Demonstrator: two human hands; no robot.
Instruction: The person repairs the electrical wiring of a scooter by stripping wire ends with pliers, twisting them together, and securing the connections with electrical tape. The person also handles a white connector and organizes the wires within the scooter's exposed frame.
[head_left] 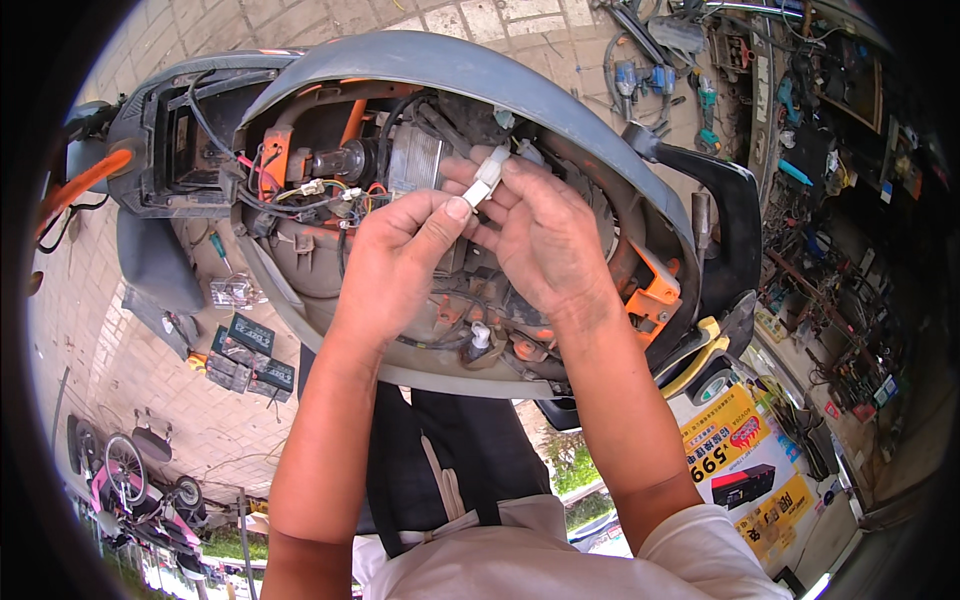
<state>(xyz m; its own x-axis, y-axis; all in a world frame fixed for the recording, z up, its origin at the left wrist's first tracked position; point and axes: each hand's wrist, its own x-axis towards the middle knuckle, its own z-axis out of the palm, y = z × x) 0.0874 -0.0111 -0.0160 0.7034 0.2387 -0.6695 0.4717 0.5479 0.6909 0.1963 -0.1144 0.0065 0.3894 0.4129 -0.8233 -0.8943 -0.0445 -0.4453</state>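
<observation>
Both my hands work inside the open front shell of a grey scooter [560, 100]. My left hand [395, 265] and my right hand [545, 235] together pinch a small white plastic wire connector [487, 178] between thumbs and fingertips. Behind it sit a ribbed metal box [413, 160], a black round part [335, 160] and a tangle of coloured wires [320, 192]. A second white plug [480, 335] hangs lower in the shell, below my hands.
Orange frame parts [655, 290] show inside the shell. Black battery blocks [250, 355] and a metal part [232, 292] lie on the paved ground at left. Tools and blue parts [650, 80] lie at the top right. A yellow printed carton [735, 450] stands at right.
</observation>
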